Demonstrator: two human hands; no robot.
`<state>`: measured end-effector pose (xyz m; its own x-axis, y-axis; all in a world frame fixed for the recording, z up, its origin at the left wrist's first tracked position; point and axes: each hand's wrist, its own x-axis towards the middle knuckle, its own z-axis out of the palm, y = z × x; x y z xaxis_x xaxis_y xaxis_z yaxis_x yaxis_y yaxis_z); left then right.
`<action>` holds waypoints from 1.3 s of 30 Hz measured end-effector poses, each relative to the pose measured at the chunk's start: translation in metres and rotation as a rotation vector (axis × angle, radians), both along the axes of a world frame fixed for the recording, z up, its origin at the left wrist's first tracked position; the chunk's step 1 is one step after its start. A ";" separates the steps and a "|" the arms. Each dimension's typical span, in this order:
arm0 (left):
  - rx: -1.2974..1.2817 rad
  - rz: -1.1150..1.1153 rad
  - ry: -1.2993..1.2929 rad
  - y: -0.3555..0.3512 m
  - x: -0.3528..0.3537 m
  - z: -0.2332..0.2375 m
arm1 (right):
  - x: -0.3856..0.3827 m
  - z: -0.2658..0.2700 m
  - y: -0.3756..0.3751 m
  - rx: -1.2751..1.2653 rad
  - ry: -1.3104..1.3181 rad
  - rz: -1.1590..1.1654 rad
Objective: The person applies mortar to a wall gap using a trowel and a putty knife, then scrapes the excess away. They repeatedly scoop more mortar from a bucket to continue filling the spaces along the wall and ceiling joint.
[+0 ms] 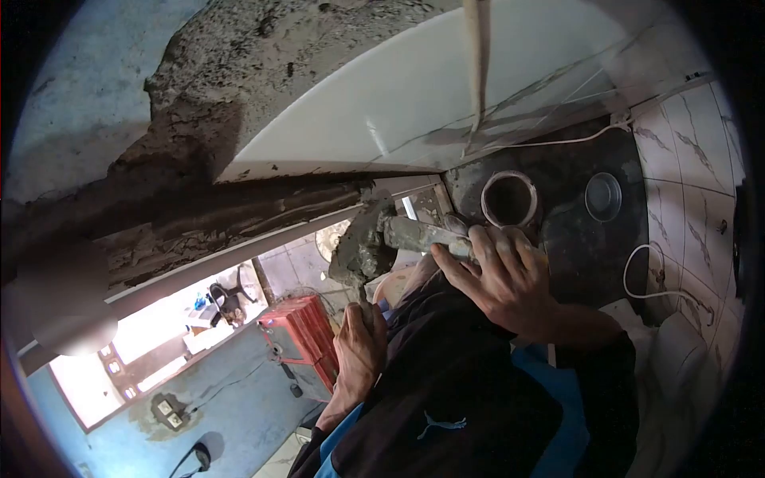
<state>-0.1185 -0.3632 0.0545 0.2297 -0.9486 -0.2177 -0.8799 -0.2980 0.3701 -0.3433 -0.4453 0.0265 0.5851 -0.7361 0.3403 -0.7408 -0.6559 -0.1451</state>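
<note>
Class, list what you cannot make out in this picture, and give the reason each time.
All in the head view:
- Grip of the mortar-covered tool: hidden by the left hand.
- That tool's blade face: hidden under mortar.
- Grip of the flat tool: mostly hidden by the right hand.
- Inside of the round pot: lost in shadow.
- Pale shape, far left: blurred.
- Hanging strip: cut off by the top edge.

Right hand (504,279) back-up, fingers curled, forearm in from right; left hand (360,347) lower in view, closed, forearm slanting up.
</note>
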 end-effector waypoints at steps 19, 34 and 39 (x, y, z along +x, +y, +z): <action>-0.835 0.183 0.259 -0.021 0.028 0.004 | 0.149 -0.131 0.010 0.849 -1.400 -0.282; -1.050 0.190 0.092 -0.052 0.045 -0.010 | 0.190 -0.142 0.007 0.713 -1.349 -0.236; -1.055 0.297 0.011 -0.043 0.047 -0.020 | 0.152 -0.138 -0.012 1.059 -1.250 -0.100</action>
<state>-0.0711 -0.4060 0.0349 0.4831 -0.5660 0.6680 -0.8204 -0.0260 0.5712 -0.1918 -0.4573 -0.1113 0.2891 -0.9506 -0.1129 0.1438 0.1597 -0.9766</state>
